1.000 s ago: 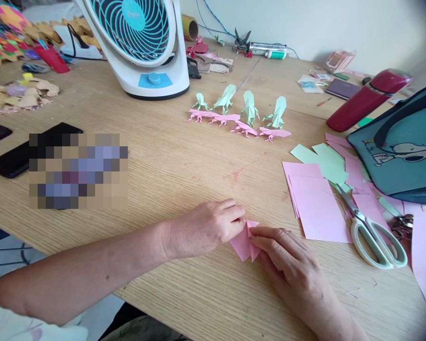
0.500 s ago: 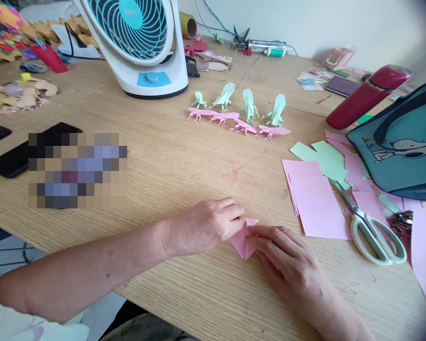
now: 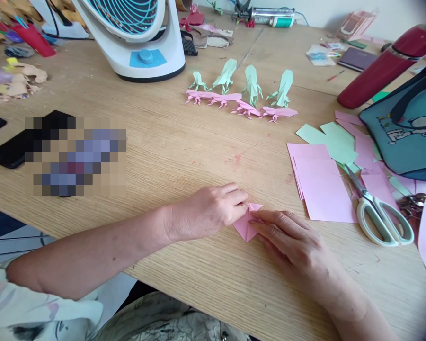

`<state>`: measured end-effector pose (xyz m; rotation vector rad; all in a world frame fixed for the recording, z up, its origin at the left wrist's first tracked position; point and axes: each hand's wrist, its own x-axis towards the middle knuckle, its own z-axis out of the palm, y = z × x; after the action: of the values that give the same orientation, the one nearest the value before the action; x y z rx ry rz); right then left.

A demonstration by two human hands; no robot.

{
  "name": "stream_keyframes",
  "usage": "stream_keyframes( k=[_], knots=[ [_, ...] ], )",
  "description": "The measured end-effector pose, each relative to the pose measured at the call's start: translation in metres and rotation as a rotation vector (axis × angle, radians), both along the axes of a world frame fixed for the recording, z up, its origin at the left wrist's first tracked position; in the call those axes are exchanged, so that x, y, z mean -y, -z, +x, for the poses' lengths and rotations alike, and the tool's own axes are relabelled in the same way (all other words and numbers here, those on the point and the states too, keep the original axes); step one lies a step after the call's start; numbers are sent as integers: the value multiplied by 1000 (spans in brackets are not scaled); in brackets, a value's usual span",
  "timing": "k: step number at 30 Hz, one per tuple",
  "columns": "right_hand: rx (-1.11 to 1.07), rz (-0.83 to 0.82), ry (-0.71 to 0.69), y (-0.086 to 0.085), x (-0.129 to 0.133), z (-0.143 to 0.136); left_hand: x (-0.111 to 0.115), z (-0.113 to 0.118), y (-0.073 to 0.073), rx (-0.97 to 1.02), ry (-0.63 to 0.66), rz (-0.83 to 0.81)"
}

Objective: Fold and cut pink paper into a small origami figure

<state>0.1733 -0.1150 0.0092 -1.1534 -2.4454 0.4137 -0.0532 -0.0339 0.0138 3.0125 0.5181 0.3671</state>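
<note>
A small folded piece of pink paper (image 3: 244, 228) lies on the wooden table (image 3: 184, 156), with creases running to its lower point. My left hand (image 3: 218, 206) grips its upper left edge, fingers curled and pinched. From the right, my right hand (image 3: 293, 241) has thumb and fingers closed on the paper's right side, covering part of it. To the right lies a stack of pink paper sheets (image 3: 328, 189), with open-bladed scissors (image 3: 379, 218) beside it. Beyond my hands stand folded green paper figures (image 3: 252, 86) and, in front of them, folded pink paper figures (image 3: 225, 98).
A white fan (image 3: 152, 57) stands at the back left. On the right are green paper scraps (image 3: 335, 144), a red flask (image 3: 386, 66) and a blue-green bag (image 3: 404, 128). Black phone-like slabs (image 3: 12, 151) lie at the left, near a blurred-out item (image 3: 85, 154).
The camera view has tilted downward, so the table things sit higher in the picture. Both hands keep hold of the pink paper, with little change in their grip.
</note>
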Motion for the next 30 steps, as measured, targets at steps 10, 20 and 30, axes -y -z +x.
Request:
stream_keyframes(
  k=[10,20,30],
  knots=[
    [-20,-13,-15,2,-1,2,2,1,-1,-28,0,2],
    [-26,-18,-24,0,-1,0,2,-1,-4,-8,-17,-15],
    [-19,-4,-22,-1,-2,-2,4,-1,-7,-45,11,-5]
  ],
)
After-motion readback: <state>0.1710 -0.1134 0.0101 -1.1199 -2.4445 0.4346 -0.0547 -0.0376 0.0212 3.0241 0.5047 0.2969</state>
